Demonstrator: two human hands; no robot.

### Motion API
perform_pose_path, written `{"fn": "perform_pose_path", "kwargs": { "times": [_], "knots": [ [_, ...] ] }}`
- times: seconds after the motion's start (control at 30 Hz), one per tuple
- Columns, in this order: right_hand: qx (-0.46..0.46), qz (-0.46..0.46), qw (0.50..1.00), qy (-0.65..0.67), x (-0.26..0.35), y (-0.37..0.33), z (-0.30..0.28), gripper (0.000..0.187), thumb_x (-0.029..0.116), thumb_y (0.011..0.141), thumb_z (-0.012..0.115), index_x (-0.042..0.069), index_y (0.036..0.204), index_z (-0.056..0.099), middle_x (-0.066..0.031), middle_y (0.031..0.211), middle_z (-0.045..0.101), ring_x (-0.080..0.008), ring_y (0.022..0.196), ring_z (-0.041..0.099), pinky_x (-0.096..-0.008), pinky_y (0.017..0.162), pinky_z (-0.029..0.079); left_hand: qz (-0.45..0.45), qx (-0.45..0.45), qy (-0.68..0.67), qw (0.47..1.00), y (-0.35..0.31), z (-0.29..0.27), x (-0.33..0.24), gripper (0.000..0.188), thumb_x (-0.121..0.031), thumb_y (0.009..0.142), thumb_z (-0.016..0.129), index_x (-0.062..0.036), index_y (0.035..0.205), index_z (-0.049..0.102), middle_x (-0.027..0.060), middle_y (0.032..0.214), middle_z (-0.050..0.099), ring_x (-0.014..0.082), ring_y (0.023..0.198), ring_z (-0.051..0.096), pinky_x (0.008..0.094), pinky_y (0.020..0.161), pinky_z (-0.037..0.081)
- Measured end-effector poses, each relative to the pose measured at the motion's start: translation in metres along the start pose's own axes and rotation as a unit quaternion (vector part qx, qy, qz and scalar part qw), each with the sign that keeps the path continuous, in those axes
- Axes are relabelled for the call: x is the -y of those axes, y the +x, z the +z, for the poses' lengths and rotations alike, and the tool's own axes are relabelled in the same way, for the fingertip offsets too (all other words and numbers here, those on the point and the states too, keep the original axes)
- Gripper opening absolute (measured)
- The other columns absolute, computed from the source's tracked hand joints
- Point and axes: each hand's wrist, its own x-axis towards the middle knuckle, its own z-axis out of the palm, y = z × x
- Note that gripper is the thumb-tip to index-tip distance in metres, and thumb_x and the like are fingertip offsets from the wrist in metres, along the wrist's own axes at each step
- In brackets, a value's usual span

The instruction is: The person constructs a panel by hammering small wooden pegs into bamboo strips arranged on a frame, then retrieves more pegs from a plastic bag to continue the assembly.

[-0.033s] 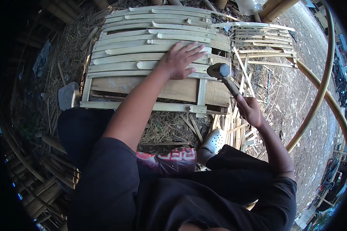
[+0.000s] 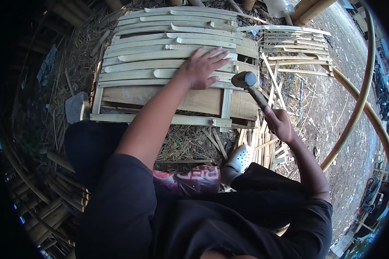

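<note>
Dusty ground (image 2: 333, 164) spread away to our right, while deep shade and the black lens rim swallowed most of the left, where we could make out stacked bamboo poles (image 2: 65, 194) only dimly. Before us, low above dry straw (image 2: 181, 144), lay a slatted bamboo panel (image 2: 136, 67), its pale strips running crosswise, with wooden boards (image 2: 160, 98) showing through the wide gap near its close edge.

Our left hand (image 2: 204, 69) rested palm down on the strips toward the panel's right end, fingers spread and nearly straight. Its palm was hidden, so we could not tell whether it pinned one strip or several; we saw no grip closed around anything. Our right hand (image 2: 282, 124) was curled round the handle of a hammer (image 2: 258, 98), whose dark head stood just beside the panel's right end. From above, we could not tell whether it touched the wood, and our fist covered the handle's lower end.

Beyond, to the right, a smaller slatted panel (image 2: 296, 46) lay near loose strips (image 2: 268, 142). By our knees sat a pale, perforated clog (image 2: 241, 159), partly covered by dark cloth (image 2: 263, 190).
</note>
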Motion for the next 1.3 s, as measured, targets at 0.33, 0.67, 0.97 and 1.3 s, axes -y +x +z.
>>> {"fn": "perform_pose_path", "kwargs": {
  "times": [0.33, 0.67, 0.97, 1.3],
  "knots": [
    [0.011, 0.030, 0.999, -0.043, -0.006, 0.006, 0.007, 0.076, 0.062, 0.103, 0.048, 0.000, 0.060, 0.054, -0.0024, 0.054, 0.045, -0.0133, 0.052, 0.042, -0.0369, 0.050, 0.036, -0.004, -0.002, 0.001, 1.000, 0.000, 0.002, 0.000, 0.075, -0.036, 0.094, 0.062, -0.0288, 0.161, 0.028, -0.0050, 0.169, 0.024, 0.0201, 0.155, 0.022, 0.0501, 0.127, 0.016],
    [0.018, -0.097, 0.980, 0.174, -0.024, -0.005, 0.000, 0.071, 0.061, 0.103, 0.047, 0.002, 0.065, 0.051, -0.0010, 0.056, 0.045, -0.0116, 0.053, 0.042, -0.0337, 0.049, 0.035, 0.004, -0.007, -0.002, 1.000, 0.000, 0.005, 0.003, 0.074, -0.036, 0.095, 0.061, -0.0282, 0.161, 0.028, -0.0037, 0.169, 0.023, 0.0211, 0.155, 0.022, 0.0500, 0.127, 0.016],
    [-0.038, -0.012, 0.999, 0.025, 0.003, -0.001, 0.003, 0.065, 0.058, 0.104, 0.049, 0.010, 0.061, 0.046, 0.0036, 0.055, 0.040, -0.0079, 0.048, 0.034, -0.0303, 0.045, 0.027, -0.001, 0.004, 0.002, 1.000, -0.001, 0.003, 0.002, 0.076, -0.035, 0.095, 0.062, -0.0280, 0.161, 0.026, -0.0051, 0.169, 0.023, 0.0205, 0.156, 0.021, 0.0504, 0.128, 0.014],
    [-0.006, 0.037, 0.997, -0.062, -0.001, 0.004, 0.006, 0.075, 0.063, 0.103, 0.046, 0.003, 0.059, 0.054, -0.0014, 0.053, 0.045, -0.0124, 0.051, 0.041, -0.0354, 0.049, 0.035, -0.003, 0.005, 0.001, 1.000, 0.000, 0.000, 0.000, 0.076, -0.035, 0.095, 0.062, -0.0285, 0.161, 0.026, -0.0052, 0.169, 0.024, 0.0200, 0.156, 0.021, 0.0506, 0.127, 0.015]
  ]
}}
